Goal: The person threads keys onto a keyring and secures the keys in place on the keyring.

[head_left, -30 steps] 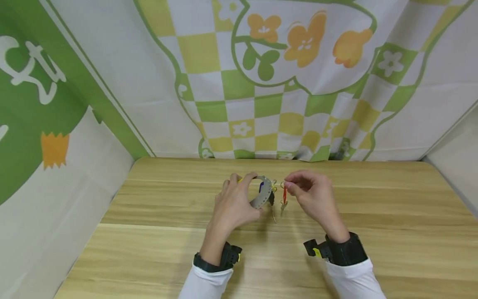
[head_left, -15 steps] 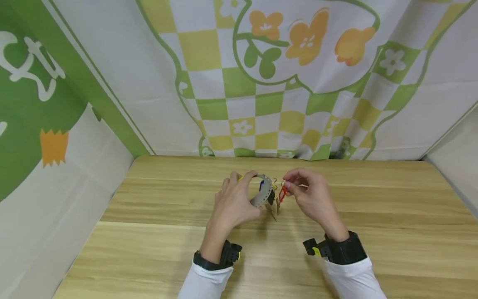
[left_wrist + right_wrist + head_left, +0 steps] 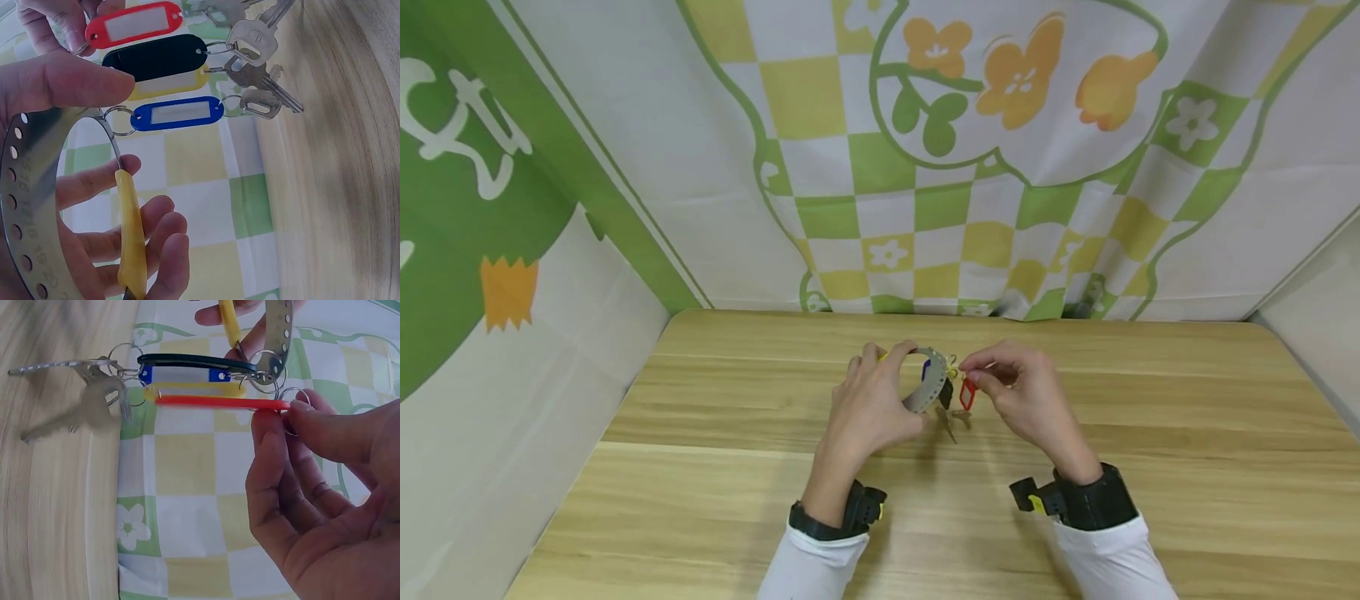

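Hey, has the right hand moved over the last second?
Yes, slightly: against the checked curtain in the head view, the right hand has edged left, toward the left hand.

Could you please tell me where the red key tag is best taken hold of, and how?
I'd probably pinch the red key tag at the end opposite its key, coming from the right, where the right hand holds it: the tag is flat and thin, and the black tag and metal hoop crowd its left.

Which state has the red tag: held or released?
Held: in the right wrist view, the right hand pinches the red tag at its ring end.
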Demonstrator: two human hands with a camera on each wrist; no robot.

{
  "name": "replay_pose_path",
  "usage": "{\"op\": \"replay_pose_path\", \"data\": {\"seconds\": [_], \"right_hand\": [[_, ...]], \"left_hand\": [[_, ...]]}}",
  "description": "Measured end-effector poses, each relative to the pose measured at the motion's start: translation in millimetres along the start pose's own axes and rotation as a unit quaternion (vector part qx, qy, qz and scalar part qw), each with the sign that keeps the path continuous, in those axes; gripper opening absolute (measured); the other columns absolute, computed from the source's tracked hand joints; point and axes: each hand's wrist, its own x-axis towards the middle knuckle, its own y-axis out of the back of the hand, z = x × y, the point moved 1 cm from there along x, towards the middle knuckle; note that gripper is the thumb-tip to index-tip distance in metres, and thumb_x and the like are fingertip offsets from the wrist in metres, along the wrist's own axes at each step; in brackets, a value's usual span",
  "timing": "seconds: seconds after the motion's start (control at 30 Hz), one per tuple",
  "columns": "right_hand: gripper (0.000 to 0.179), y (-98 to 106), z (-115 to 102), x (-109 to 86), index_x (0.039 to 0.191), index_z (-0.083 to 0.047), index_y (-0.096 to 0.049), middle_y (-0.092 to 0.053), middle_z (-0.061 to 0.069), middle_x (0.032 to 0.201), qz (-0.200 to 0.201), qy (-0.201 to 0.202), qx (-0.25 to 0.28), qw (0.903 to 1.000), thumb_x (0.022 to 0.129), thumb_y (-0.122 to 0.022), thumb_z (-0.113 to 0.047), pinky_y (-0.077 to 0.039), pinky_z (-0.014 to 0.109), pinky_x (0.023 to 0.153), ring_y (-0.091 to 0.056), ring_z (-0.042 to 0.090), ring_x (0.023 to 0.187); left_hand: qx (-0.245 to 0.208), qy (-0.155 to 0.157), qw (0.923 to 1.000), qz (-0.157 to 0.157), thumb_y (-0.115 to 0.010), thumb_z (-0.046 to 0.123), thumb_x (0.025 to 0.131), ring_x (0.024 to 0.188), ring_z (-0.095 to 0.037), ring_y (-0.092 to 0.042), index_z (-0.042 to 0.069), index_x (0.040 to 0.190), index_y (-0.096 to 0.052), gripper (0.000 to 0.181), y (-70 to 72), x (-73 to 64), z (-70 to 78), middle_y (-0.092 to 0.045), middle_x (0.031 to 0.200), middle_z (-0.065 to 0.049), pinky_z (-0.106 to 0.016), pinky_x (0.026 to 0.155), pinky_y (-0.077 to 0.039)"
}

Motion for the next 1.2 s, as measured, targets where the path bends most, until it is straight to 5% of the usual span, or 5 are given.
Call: {"op": "replay_pose_path", "data": {"seconds": [0.27,0.57,1.2], "right_hand": [[0.025,0.8,-1.0,0.0,0.096,-0.003,-0.080,-0.073,0.008,0.091,-0.007,0.000,0.006,1.0000,0.087,-0.068,0.016,-0.056,0.026,0.071,-0.068,0.019,0.081],[0.008,-3.2,-1.2,1.4,0.094,0.001,-0.075,-0.074,0.011,0.087,-0.008,-0.043,0.034,0.9985,0.087,-0.075,0.005,-0.056,0.026,0.068,-0.070,0.019,0.077],[0.006,-7.8,-1.0,0.7,0.084,0.000,-0.076,-0.074,0.007,0.081,-0.001,-0.060,0.045,0.9972,0.082,-0.080,0.003,-0.057,0.027,0.064,-0.072,0.016,0.070]], "left_hand": [[-0.011,0.016,0.9998,-0.006,-0.083,0.025,0.068,0.095,-0.029,-0.054,0.023,0.148,-0.051,0.087,-0.2,-0.9,1.1,-0.055,0.122,-0.016,-0.044,0.064,-0.046],[-0.024,0.046,0.9984,-0.023,-0.085,0.029,0.067,0.096,-0.029,-0.052,0.021,0.152,-0.047,0.093,0.1,-1.7,3.4,-0.052,0.118,-0.015,-0.045,0.070,-0.047],[-0.034,0.054,0.9976,-0.027,-0.085,0.035,0.070,0.108,-0.037,-0.054,0.018,0.152,-0.046,0.092,0.9,-2.0,3.3,-0.051,0.128,-0.020,-0.055,0.077,-0.051]]}}
